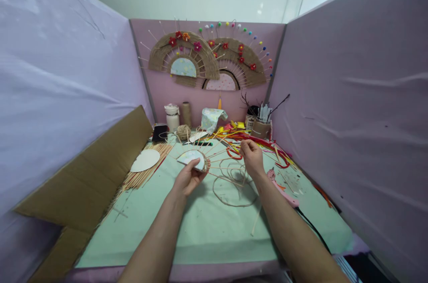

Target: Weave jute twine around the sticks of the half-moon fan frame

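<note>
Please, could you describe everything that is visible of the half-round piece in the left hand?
The half-round piece has a pale blue, patterned face that looks like cloth or paper. A brown, twine-like band shows along its curved edge, and thin, pale sticks fan outward from there. It is held tilted above the green tabletop, the left hand gripping it with the thumb on its face. Its underside is hidden.

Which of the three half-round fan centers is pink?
The center of the right back fan, tipped with colored balls; the left back fan's center and the half-disc in the left hand are pale blue.
</note>
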The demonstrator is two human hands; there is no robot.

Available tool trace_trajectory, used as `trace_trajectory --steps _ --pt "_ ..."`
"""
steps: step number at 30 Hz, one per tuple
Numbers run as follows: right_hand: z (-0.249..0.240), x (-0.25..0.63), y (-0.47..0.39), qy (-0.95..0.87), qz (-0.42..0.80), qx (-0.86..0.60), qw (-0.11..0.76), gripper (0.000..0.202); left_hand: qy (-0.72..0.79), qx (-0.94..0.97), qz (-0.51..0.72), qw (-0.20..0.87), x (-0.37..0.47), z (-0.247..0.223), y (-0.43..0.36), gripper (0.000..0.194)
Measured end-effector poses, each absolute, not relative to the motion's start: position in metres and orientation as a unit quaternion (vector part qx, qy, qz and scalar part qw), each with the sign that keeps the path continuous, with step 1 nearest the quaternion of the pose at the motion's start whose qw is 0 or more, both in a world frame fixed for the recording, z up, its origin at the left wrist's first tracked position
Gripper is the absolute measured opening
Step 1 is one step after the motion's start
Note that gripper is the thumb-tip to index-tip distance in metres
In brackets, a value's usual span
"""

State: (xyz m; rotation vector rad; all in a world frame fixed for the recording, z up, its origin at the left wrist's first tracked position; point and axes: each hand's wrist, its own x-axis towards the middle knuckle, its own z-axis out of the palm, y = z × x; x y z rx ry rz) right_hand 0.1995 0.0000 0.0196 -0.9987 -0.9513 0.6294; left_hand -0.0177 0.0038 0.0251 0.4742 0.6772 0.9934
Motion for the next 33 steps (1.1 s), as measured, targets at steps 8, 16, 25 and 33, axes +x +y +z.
trace_trajectory --steps 8,16,25,33 --pt "0.012 0.204 0.01 -0.401 0.344 -0.43 0.732 0.035 0.309 0.279 0.367 0.832 -0.016 0.026 -0.009 0.016" --pt "-0.001 0.173 0.01 -0.441 0.357 -0.476 0.671 0.035 0.192 0.405 0.195 0.872 -0.013 0.013 -0.024 0.024" --pt "-0.01 0.179 0.017 -0.396 0.363 -0.46 0.708 0.034 0.233 0.399 0.263 0.847 -0.009 0.02 -0.025 0.027" --pt "-0.008 0.181 0.018 -0.383 0.358 -0.453 0.721 0.036 0.271 0.372 0.296 0.837 -0.008 0.021 -0.024 0.025"
